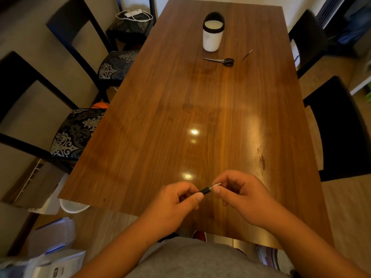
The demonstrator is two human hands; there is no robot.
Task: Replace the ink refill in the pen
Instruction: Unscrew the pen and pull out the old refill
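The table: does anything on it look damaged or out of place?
Nothing is spilled. The table has dark scuff marks near its right edge. The scissors and a thin stick lie loose beside the upright cup.

Bare forearms, no sleeves down to the wrists. Both hands (176,201) ungloved, without rings or watch. Plain grey shirt (198,259) over the torso.

A long wooden table (200,109) stretched away beyond the fingers, glossy with lamp glare. Dark chairs (66,125) with patterned seats stood to their left, plain black chairs (341,127) to their right, on tan floor (345,207).
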